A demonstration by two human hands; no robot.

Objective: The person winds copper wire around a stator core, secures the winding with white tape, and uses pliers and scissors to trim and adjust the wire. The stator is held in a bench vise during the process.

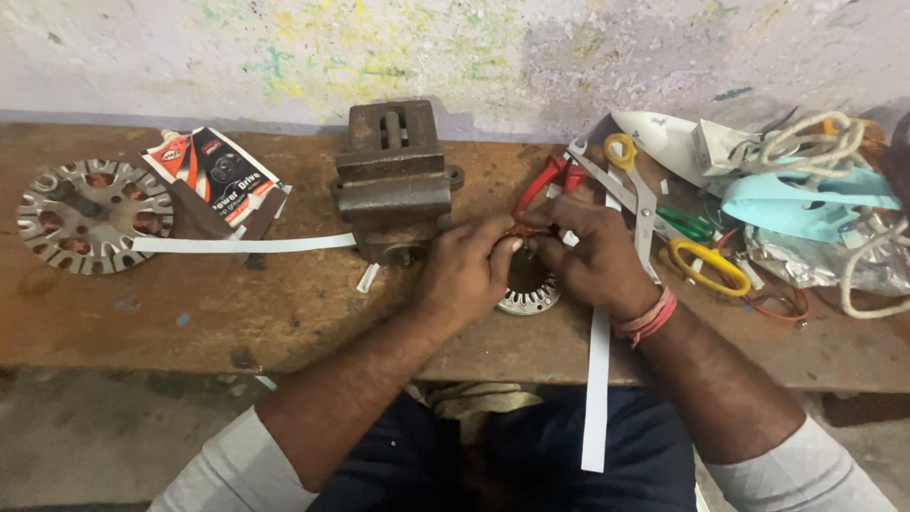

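A round slotted metal motor stator (530,296) stands on the wooden bench (237,313) in front of me. My left hand (466,270) grips its left side with the fingers curled over the top. My right hand (592,254) closes over the right side, fingertips pressing on copper-coloured winding wire (527,229) at the stator's top. Most of the stator is hidden under both hands. A long white paper strip (596,389) runs from under my right wrist down past the bench edge.
A rusty bench vise (393,180) sits just behind my left hand. Far left lie a second slotted stator (92,215), a printed pouch (213,175) and a white strip (242,245). Red-handled pliers (550,178), yellow-handled scissors (654,223), cord and an iron (796,180) crowd the right.
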